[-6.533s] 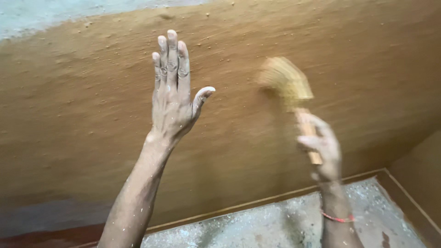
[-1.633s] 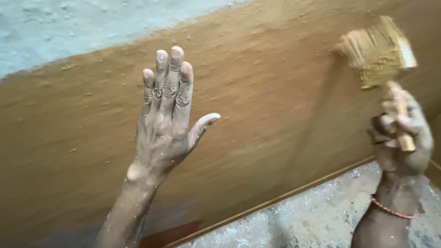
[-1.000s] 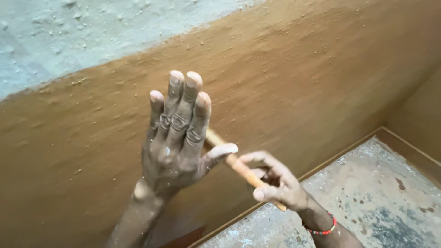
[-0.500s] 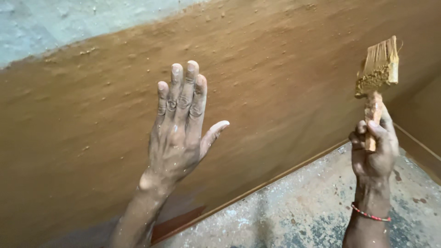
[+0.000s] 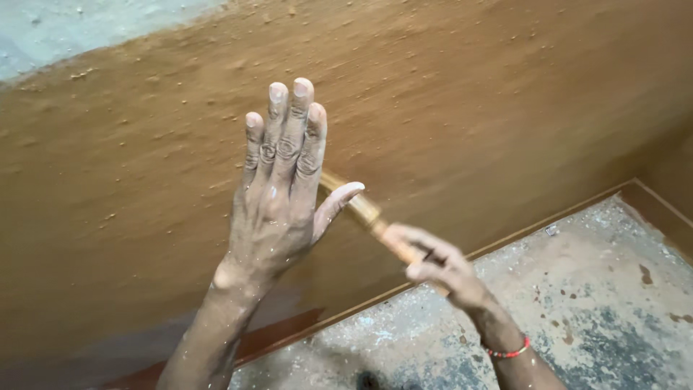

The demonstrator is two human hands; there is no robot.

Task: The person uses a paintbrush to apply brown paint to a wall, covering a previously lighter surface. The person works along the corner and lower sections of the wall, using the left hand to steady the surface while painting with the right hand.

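I am facing a wall (image 5: 505,108) coated in wet, ochre-brown plaster that is looking grainy, with small lumps and specks clinging all over it; at the far upper left a pale grey-blue strip (image 5: 86,29) of bare surface is showing above the coat's ragged edge. I am holding my left hand (image 5: 278,198) up in front of the wall, spread flat and fully released, the four fingers (image 5: 289,137) lying straight and close together and the thumb angling out to the right; I cannot tell whether the palm is pressing the plaster or only hovering near it. Its skin is looking dusty, with pale splashes drying on the back and down the forearm. Just right of that thumb, the wooden handle of the brush (image 5: 368,215) is slanting down to the right, round, light tan and smeared with mud; its bristle end is hiding behind my left hand. I am clenching my right hand (image 5: 437,263) around the lower end of the handle, and the hand is blurring. A thin red beaded band (image 5: 509,352) is circling my right wrist. Nearer and to the right, the floor (image 5: 599,289) is lying grey and rough, mottled with brown spots, and a narrow brown skirting strip (image 5: 548,217) is running along where it meets the wall.
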